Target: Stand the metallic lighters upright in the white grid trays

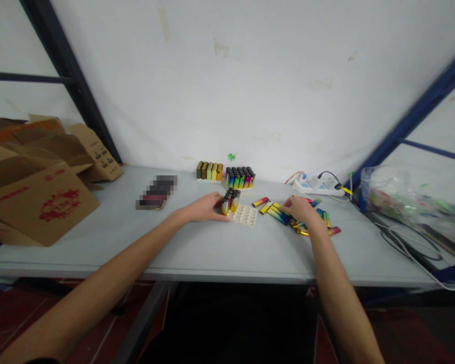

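Observation:
My left hand [209, 207] curls round the left end of a white tray with rows of round holes [246, 216], its thumb along the near side. Several metallic lighters with black tops [235, 200] stand upright at that end, close to my fingers. To the right, my right hand [298, 208] reaches down onto loose lighters, fingertips drawn together at a row of yellow-to-blue lighters [278, 214]. The lighter under those fingertips is partly hidden. More shiny lighters [334, 231] lie scattered around and beyond this hand.
By the wall stand a filled set of green-to-orange lighters [210, 171] and a filled set of multicoloured lighters [240, 178]. A blurred-out dark object [157, 192] lies left. Cardboard boxes [41, 187] fill the left side. A power strip [318, 187], cables and plastic bags [409, 192] are at right.

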Action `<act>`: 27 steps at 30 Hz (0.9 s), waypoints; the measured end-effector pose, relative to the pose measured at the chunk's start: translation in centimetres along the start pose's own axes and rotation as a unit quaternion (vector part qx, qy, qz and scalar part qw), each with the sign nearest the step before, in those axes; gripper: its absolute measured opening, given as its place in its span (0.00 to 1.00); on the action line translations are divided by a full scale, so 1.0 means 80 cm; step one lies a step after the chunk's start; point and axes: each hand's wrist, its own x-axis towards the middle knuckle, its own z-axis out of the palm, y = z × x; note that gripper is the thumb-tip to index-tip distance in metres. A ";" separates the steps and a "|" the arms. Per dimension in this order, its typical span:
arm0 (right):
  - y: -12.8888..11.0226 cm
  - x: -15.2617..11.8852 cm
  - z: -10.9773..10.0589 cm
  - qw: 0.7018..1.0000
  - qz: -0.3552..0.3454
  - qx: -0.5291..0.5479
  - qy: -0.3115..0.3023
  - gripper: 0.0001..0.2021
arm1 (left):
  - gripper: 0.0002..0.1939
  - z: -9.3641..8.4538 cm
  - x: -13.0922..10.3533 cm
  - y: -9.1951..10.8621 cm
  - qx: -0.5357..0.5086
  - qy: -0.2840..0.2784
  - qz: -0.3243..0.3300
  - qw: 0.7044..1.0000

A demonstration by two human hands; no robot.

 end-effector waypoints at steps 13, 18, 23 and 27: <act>-0.043 -0.006 -0.011 0.951 -0.089 0.223 0.195 0.21 | 0.34 0.001 0.000 -0.001 -0.013 -0.007 -0.004 1.000; -0.072 -0.008 -0.007 0.908 -0.130 0.369 0.152 0.27 | 0.34 0.001 0.000 0.000 -0.019 -0.008 -0.008 1.000; -0.096 -0.014 -0.003 0.877 -0.169 0.433 0.124 0.31 | 0.33 0.001 -0.001 0.000 -0.037 -0.001 -0.001 0.999; -0.117 -0.026 -0.004 0.839 -0.184 0.508 0.062 0.28 | 0.34 0.002 -0.002 0.000 -0.035 0.001 0.003 0.999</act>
